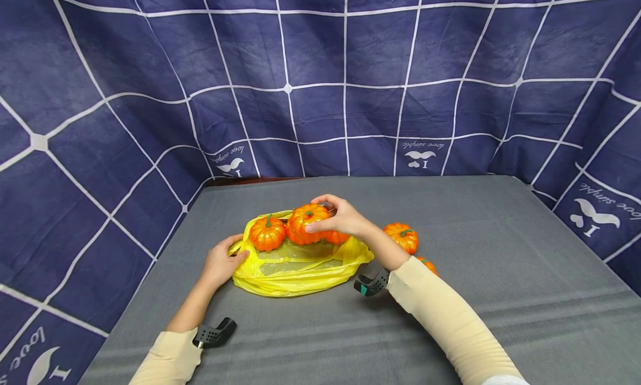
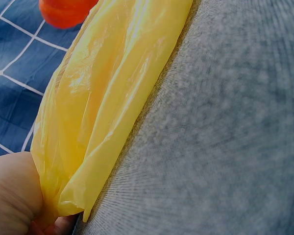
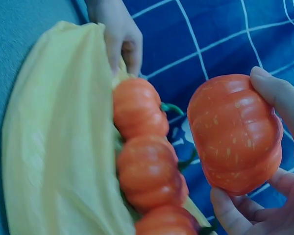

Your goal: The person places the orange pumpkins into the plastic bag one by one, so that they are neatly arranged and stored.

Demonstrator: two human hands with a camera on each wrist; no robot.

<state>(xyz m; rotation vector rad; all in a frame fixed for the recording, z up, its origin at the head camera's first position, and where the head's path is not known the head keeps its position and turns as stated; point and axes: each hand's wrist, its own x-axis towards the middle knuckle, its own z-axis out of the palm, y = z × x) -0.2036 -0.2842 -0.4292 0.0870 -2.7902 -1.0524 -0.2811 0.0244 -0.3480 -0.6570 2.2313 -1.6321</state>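
Observation:
My right hand [image 1: 345, 217] holds a small orange toy pumpkin [image 3: 235, 134] between thumb and fingers, raised above a yellow plastic bag [image 1: 292, 285]. Its thumb and fingertips press on opposite sides of the ribbed shell. At the bag's left end, my left hand [image 1: 222, 263] grips the gathered plastic [image 2: 71, 196]. Another pumpkin [image 1: 267, 233] with a green stem sits inside the bag's mouth at the left. The right wrist view shows a row of pumpkins in the bag, including a middle one [image 3: 149, 171] and one [image 3: 166, 223] cut off by the frame's bottom.
To the right of the bag, a pumpkin [image 1: 402, 237] lies on the grey cloth-covered table [image 1: 501, 235]. A second one [image 1: 428, 265] is partly hidden behind my right forearm. A blue curtain [image 1: 380, 57] with white grid lines surrounds the back and sides.

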